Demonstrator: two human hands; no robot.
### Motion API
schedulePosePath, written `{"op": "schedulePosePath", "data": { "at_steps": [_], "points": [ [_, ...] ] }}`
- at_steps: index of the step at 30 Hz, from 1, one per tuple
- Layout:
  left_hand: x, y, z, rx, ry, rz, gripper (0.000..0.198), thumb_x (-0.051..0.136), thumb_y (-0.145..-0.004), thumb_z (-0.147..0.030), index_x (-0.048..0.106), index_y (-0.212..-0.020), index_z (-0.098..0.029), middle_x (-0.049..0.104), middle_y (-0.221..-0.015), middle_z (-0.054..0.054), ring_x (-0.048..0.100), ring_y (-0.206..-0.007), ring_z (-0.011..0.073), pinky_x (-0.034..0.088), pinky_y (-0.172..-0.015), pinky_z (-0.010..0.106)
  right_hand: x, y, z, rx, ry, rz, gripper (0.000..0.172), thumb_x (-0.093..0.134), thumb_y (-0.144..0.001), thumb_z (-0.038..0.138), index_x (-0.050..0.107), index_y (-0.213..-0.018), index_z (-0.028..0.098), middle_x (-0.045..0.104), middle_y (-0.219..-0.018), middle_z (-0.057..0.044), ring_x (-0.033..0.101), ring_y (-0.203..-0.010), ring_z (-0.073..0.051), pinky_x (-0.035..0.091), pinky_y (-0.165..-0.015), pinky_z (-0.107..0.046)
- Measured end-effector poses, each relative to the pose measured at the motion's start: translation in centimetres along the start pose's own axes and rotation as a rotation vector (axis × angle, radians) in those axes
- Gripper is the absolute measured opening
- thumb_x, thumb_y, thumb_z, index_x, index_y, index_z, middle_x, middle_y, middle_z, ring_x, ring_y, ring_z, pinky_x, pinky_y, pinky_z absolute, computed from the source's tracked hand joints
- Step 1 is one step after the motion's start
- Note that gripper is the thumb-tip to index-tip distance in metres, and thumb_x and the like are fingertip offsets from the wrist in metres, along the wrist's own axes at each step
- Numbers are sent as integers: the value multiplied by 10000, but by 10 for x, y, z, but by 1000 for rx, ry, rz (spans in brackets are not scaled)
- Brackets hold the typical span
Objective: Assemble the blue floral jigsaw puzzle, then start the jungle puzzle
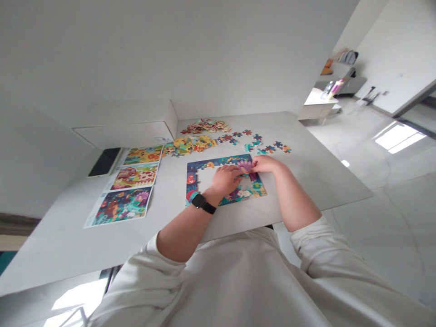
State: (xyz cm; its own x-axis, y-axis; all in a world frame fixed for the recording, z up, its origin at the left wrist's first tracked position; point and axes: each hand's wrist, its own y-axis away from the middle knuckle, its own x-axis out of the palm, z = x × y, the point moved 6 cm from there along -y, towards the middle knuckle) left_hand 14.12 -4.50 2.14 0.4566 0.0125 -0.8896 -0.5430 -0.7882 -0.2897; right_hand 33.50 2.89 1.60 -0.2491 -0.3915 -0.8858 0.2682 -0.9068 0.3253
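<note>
Head view: a jigsaw puzzle (225,168) on the tabletop (299,181).
My right hand (265,164) pinches a purple piece (244,165); my left hand (224,178) rests curled on the puzzle.

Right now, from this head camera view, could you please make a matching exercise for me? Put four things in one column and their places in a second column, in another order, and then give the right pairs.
Things:
1. Black smartwatch
2. Smartphone
3. Right hand
4. Heap of loose jigsaw pieces

Places:
A. Far side of the table, beyond the puzzle
B. Left wrist
C. Beside the printed picture sheets
D. On the purple part of the puzzle

Pairs: 1-B, 2-C, 3-D, 4-A
</note>
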Motion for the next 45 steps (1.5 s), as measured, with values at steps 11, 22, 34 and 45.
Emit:
{"op": "schedulePosePath", "data": {
  "at_steps": [11, 22, 34, 45],
  "points": [
    [0, 4, -9, 43, -47, 44, 322, 640, -1013, -324, 807, -1288, -312, 756, -1413, 76, 673, -1322, 328, 505, -1159, 530, -3, 6, 8, 5, 24, -27, 349, 880, -741, 549, 768, -697, 222, 695, -688, -6, 561, -675, -177, 366, -619, -301],
    [12, 6, -17, 176, 33, 95, 477, 690, -1011, -373, 697, -1448, -184, 664, -1548, 180, 581, -1495, 336, 426, -1289, 527, -1, 3, 7, -7, 39, -24, 378, 846, -769, 564, 738, -660, 219, 676, -663, 0, 531, -628, -154, 349, -599, -295],
    [5, 4, -21, 90, -46, 101, 290, 623, -1054, -359, 768, -1288, -268, 746, -1426, 107, 662, -1386, 312, 324, -1332, 605, 0, 3, 5, 8, 14, -6, 256, 868, -730, 422, 727, -664, 219, 693, -690, 7, 568, -678, -161, 384, -627, -279],
    [15, 2, -19, 184, -66, 105, 473, 549, -1088, -415, 664, -1466, -155, 666, -1550, 168, 605, -1467, 301, 413, -1284, 470, -1, 5, 3, 53, 5, -41, 256, 880, -742, 439, 788, -830, 218, 764, -803, 6, 621, -708, -154, 411, -645, -259]
  ]
}}
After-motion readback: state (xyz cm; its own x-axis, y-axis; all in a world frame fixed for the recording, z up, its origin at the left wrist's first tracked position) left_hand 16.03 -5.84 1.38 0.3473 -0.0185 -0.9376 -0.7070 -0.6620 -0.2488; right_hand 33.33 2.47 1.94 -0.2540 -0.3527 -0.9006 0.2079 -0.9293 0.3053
